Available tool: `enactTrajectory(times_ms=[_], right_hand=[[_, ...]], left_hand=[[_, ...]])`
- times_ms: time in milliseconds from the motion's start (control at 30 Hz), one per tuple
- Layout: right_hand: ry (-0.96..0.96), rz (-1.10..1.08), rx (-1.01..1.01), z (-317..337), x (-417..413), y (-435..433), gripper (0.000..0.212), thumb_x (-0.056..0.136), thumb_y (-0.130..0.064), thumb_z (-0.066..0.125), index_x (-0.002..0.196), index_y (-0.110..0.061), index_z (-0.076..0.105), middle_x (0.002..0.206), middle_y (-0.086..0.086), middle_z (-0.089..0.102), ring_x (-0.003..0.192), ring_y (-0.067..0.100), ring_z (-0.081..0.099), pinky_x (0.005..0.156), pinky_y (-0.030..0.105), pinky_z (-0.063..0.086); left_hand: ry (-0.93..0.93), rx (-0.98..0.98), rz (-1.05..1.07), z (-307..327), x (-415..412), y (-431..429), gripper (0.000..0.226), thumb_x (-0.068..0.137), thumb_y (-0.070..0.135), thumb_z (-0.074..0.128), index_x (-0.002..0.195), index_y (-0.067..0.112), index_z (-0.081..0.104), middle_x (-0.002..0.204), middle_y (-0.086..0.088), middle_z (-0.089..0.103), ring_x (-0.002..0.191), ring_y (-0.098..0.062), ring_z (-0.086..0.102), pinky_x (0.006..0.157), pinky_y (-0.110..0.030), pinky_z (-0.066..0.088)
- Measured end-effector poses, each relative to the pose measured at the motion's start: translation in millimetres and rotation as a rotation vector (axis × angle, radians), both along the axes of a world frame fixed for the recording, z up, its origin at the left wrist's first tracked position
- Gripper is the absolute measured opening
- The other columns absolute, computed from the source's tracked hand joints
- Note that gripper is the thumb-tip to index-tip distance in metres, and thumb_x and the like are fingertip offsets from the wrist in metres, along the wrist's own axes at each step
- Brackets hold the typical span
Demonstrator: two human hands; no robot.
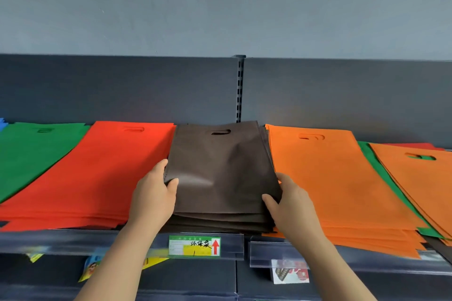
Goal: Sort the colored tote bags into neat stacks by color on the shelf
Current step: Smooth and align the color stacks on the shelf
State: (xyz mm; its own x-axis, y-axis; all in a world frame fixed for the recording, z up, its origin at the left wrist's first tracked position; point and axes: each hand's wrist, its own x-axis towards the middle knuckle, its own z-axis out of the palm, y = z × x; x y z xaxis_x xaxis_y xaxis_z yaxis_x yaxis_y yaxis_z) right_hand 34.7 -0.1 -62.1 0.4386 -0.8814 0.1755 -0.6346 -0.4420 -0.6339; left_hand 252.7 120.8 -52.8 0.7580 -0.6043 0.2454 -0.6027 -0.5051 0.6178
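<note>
Shelf (pixel 73 239) edge: both hands grip brown stack (pixel 220 168) sides.

Lying flat in a row on the shelf (pixel 73 239), handle cut-outs at the far end: green stack (pixel 31 154) at left, then red stack (pixel 97 171), brown stack (pixel 220 168) in the middle with top bags creased, orange stack (pixel 325 178) just right. Far right, skewed mixed pile (pixel 420 178), orange over green.
</note>
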Motion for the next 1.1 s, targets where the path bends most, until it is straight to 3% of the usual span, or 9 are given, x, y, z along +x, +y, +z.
enactTrajectory(times_ms=[100,200,467,600,700,800,967,1100], right_hand=[[0.174,-0.041,-0.053,5,6,7,0.045,0.090,-0.037,0.055,0.129,-0.018,0.045,0.114,0.000,0.056,0.103,0.020,0.055,0.076,0.027,0.044],[0.265,-0.063,-0.153,8,8,10,0.040,0.089,-0.042,0.053,0.120,-0.017,0.052,0.112,0.001,0.052,0.104,0.022,0.050,0.085,0.030,0.044],[0.271,-0.091,-0.261,20,-16,2,0.037,0.095,-0.036,0.046,0.124,-0.013,0.052,0.130,-0.001,0.052,0.117,0.022,0.049,0.093,0.031,0.041],[0.257,-0.117,-0.282,23,-51,-14,0.046,0.095,-0.036,0.047,0.136,-0.015,0.046,0.137,-0.002,0.050,0.123,0.020,0.048,0.097,0.030,0.039],[0.248,-0.159,-0.292,21,-88,-33,0.048,0.095,-0.036,0.048,0.138,-0.014,0.044,0.139,0.000,0.049,0.125,0.020,0.047,0.099,0.030,0.038],[0.259,-0.216,-0.293,19,-134,-58,0.045,0.094,-0.033,0.050,0.133,-0.012,0.050,0.134,0.002,0.054,0.120,0.024,0.051,0.095,0.032,0.040],[0.343,-0.307,-0.262,16,-226,-104,0.032,0.094,-0.031,0.047,0.117,-0.012,0.057,0.120,0.003,0.062,0.107,0.025,0.057,0.085,0.032,0.044],[0.449,-0.379,-0.232,5,-298,-141,0.032,0.094,-0.033,0.047,0.114,-0.011,0.058,0.119,0.004,0.062,0.110,0.026,0.056,0.087,0.034,0.043]], left_hand=[[-0.054,0.086,0.018,-2,12,2,0.051,0.092,0.020,0.058,0.140,0.012,0.043,0.132,-0.012,0.055,0.120,-0.032,0.049,0.095,-0.040,0.040],[-0.171,0.185,0.024,-3,16,3,0.049,0.090,0.024,0.059,0.135,0.009,0.048,0.126,-0.015,0.054,0.110,-0.037,0.049,0.093,-0.043,0.039],[-0.400,0.084,-0.126,8,-23,-17,0.039,0.085,0.020,0.065,0.121,0.006,0.061,0.117,-0.011,0.064,0.101,-0.034,0.057,0.086,-0.042,0.045],[-0.415,0.049,-0.215,17,-65,-36,0.035,0.086,0.021,0.063,0.119,0.010,0.064,0.112,-0.006,0.067,0.100,-0.030,0.059,0.082,-0.040,0.047],[-0.389,0.031,-0.289,19,-107,-55,0.039,0.092,0.027,0.055,0.128,0.016,0.057,0.123,-0.001,0.062,0.113,-0.022,0.055,0.093,-0.034,0.044],[-0.371,-0.022,-0.359,20,-154,-79,0.039,0.095,0.032,0.049,0.132,0.021,0.053,0.125,0.005,0.059,0.117,-0.015,0.051,0.097,-0.028,0.041],[-0.368,-0.030,-0.474,18,-239,-138,0.026,0.093,0.027,0.052,0.112,0.014,0.065,0.108,0.000,0.065,0.103,-0.022,0.056,0.087,-0.034,0.045],[-0.340,0.029,-0.547,10,-305,-184,0.030,0.096,0.029,0.045,0.113,0.013,0.063,0.114,-0.002,0.062,0.110,-0.022,0.051,0.093,-0.034,0.044]])
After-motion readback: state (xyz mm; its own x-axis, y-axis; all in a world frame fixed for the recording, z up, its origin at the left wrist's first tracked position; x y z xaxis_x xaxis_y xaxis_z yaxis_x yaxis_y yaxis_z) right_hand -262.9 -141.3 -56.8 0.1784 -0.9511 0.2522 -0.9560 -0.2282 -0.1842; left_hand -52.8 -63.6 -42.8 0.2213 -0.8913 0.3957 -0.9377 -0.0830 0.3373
